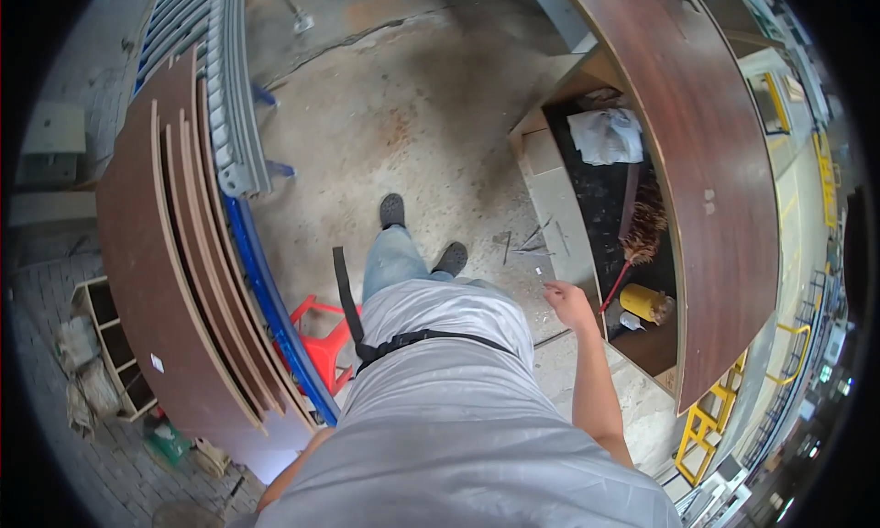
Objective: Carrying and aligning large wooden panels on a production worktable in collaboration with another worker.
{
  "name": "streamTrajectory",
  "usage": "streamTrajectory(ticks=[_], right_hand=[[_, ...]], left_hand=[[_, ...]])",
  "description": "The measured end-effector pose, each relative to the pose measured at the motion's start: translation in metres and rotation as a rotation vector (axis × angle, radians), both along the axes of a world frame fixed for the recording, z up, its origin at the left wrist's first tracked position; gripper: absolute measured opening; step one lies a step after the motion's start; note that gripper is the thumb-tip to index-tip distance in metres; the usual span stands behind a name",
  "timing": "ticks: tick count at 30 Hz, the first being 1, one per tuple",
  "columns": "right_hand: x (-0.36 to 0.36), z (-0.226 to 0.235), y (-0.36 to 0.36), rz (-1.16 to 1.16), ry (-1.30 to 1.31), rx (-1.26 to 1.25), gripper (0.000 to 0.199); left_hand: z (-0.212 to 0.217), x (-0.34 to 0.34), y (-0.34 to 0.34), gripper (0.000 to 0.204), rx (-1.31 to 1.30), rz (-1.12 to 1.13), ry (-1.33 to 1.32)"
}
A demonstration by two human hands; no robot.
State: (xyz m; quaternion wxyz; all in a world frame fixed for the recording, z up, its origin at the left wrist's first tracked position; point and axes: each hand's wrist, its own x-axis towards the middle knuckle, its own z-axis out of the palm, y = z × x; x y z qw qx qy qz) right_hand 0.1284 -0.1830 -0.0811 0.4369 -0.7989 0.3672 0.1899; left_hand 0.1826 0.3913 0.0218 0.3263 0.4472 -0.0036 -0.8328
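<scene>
My right hand point(568, 304) hangs in front of the open side of a brown wooden cabinet or bench point(710, 189). Its fingers are loosely bent and slightly apart, with nothing visible in them. Inside lie a brown feather duster point(645, 221) with a red handle, a yellow roll-shaped thing point(642, 302) and a white plastic bag point(607, 136). Of my left arm point(293, 473), only a part shows at the lower left; the hand is hidden beyond my body and the boards. A black strap point(345, 294) sticks out from the belt at my waist.
Stacked brown boards point(156, 271) stand at the left along a blue rail point(275, 299) and a grey roller conveyor point(234, 97). A red plastic stool point(321, 340) is beside my legs. Thin scraps point(532, 244) lie on the concrete floor point(367, 115). Yellow metal frames point(706, 432) stand right.
</scene>
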Motion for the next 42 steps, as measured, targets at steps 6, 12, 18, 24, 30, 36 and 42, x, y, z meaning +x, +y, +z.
streamTrajectory(ticks=[6, 12, 18, 24, 30, 36, 42], right_hand=[[0.033, 0.026, -0.009, 0.041, -0.101, -0.041, 0.036], [0.067, 0.074, -0.025, 0.011, -0.397, -0.231, 0.03], [0.05, 0.118, -0.084, -0.334, -0.745, -0.537, 0.016], [0.007, 0.108, -0.156, -0.572, -0.526, -1.04, 0.031], [-0.003, 0.083, -0.16, -0.451, -0.071, -1.228, 0.063], [0.009, 0.085, -0.156, -0.478, -0.017, -1.275, 0.07], [0.011, 0.084, -0.155, -0.469, 0.069, -1.294, 0.076]], left_hand=[[-0.001, 0.139, -0.021, 0.027, -0.016, 0.613, -0.261], [0.015, 0.26, -0.117, 0.019, 0.098, 1.026, -1.209], [0.045, 0.362, -0.154, 0.031, -0.119, 0.537, -2.207], [0.023, 0.462, -0.167, 0.074, 0.656, 0.369, -2.128], [0.018, 0.476, -0.173, 0.076, 0.872, 0.278, -1.979], [0.012, 0.476, -0.176, 0.071, 0.902, 0.308, -2.056], [0.014, 0.471, -0.176, 0.069, 0.907, 0.343, -2.073]])
